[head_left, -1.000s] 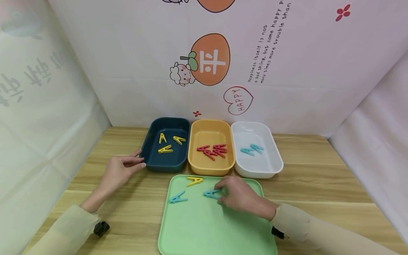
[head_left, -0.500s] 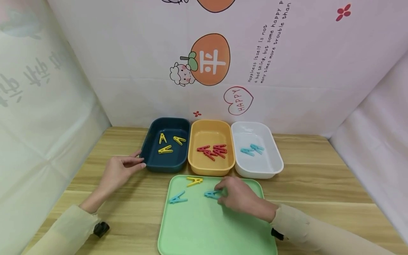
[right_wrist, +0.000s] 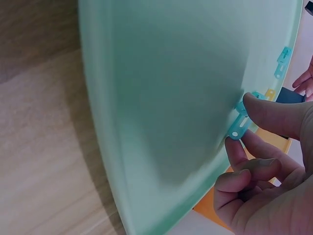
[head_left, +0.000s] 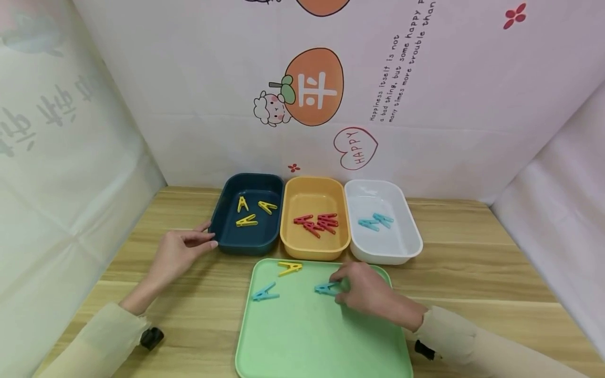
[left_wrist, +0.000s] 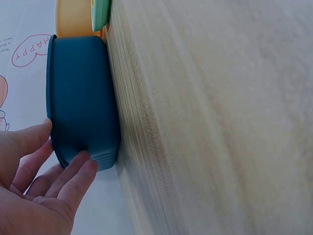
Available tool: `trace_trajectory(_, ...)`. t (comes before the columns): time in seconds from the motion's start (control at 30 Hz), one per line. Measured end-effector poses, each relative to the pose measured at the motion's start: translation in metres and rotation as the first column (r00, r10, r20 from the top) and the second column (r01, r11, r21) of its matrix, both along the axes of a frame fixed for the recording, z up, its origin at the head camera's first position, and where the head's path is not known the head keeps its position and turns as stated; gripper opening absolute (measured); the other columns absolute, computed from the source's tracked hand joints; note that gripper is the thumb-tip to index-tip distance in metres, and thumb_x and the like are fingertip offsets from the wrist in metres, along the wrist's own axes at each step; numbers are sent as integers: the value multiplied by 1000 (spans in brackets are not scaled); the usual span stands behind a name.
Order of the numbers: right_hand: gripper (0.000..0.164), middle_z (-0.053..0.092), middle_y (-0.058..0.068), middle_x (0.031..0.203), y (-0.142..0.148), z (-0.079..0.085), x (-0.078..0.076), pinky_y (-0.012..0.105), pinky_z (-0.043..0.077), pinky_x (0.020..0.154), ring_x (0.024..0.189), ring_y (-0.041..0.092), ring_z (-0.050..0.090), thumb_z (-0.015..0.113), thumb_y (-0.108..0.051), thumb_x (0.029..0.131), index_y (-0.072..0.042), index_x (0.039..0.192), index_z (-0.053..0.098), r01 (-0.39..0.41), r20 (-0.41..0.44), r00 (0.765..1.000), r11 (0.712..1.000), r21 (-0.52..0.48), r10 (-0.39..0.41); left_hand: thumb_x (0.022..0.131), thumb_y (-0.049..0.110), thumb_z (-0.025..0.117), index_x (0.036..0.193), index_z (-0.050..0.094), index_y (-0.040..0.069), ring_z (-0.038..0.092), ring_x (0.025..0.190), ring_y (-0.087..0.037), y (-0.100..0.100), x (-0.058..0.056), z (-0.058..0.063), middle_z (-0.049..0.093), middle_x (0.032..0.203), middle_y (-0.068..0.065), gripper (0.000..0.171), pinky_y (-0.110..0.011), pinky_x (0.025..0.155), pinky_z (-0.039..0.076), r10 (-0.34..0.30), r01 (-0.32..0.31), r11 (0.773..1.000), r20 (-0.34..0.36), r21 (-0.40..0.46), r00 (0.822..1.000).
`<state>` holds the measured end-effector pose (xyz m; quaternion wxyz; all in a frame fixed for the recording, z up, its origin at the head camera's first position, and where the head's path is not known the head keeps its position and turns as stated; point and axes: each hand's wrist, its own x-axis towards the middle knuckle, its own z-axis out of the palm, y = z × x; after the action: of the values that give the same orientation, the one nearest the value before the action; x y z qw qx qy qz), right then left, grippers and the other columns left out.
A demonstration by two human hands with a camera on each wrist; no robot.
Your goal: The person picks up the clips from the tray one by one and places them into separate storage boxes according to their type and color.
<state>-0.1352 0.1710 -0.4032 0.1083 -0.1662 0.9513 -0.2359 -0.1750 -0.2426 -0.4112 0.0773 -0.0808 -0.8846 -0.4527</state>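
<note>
In the head view, my right hand [head_left: 366, 289] pinches a light blue clothespin [head_left: 326, 289] over the green tray [head_left: 321, 336]. The right wrist view shows the thumb and fingertips at the legs of that clothespin [right_wrist: 239, 126]. Another light blue clothespin [head_left: 266, 292] and a yellow clothespin [head_left: 289, 268] lie on the tray's left part. My left hand [head_left: 175, 254] rests its fingertips against the left side of the dark blue bin [head_left: 248, 248]. Up close in the left wrist view, the thumb of the left hand [left_wrist: 36, 181] is at the bin's rim, with relaxed fingers along its wall.
Behind the tray, a yellow-orange bin [head_left: 312, 252] with several red clothespins [head_left: 319, 223] stands between the dark blue bin and a white bin [head_left: 399, 252]. Two light blue clothespins [head_left: 375, 221] lie in the white one, and yellow clothespins [head_left: 247, 220] in the dark blue one.
My right hand has shifted slightly to the right over the tray, bringing the light blue clothespin along. The left hand keeps its place at the dark blue bin.
</note>
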Motion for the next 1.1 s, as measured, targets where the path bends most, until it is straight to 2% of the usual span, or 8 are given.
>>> trace_trajectory(0.23, 33, 75, -5, 102, 3, -1, 0, 40, 59, 82, 95, 14, 64, 97, -6, 73, -14, 103, 84, -4, -14, 1000, 1000, 6, 4, 95, 10, 81, 115, 79, -5, 67, 122, -35, 0, 0, 1, 64, 140, -17, 24, -9, 80, 52, 2, -2, 1000, -6, -6, 1000)
trace_trajectory(0.53, 35, 75, -2, 101, 13, -4, 5, 41, 60, 82, 96, 19, 68, 97, -4, 70, -11, 102, 84, -33, -90, 995, 999, 2, 33, 95, 10, 81, 114, 79, -4, 67, 121, -35, 1, 0, 1, 64, 140, -16, 24, -9, 80, 53, 0, 0, 1000, -14, -13, 1000)
trace_trajectory(0.8, 33, 76, -3, 102, 17, -5, 6, 44, 60, 85, 99, 20, 69, 97, -6, 70, -13, 100, 84, -33, -83, 996, 999, -11, 32, 95, 10, 81, 115, 79, -4, 67, 122, -35, 1, 0, 0, 64, 140, -16, 24, -11, 80, 54, -1, 1, 1000, 1, -9, 1000)
trace_trajectory(0.97, 32, 77, -4, 97, 22, -5, 9, 42, 59, 84, 96, 16, 68, 95, -2, 72, -11, 101, 84, -60, -111, 992, 998, -26, 57, 95, 9, 81, 115, 79, -5, 67, 122, -35, 0, 0, 0, 64, 140, -17, 24, -11, 80, 54, -7, 7, 1000, -7, -8, 1000)
trace_trajectory(1.1, 32, 78, -3, 97, 23, -3, 11, 44, 59, 86, 99, 18, 70, 94, -2, 73, -9, 102, 84, -51, -102, 994, 998, -45, 46, 95, 8, 81, 115, 79, -5, 66, 123, -35, 1, 0, 0, 63, 140, -17, 24, -10, 81, 54, -9, 9, 1000, -15, -4, 1000)
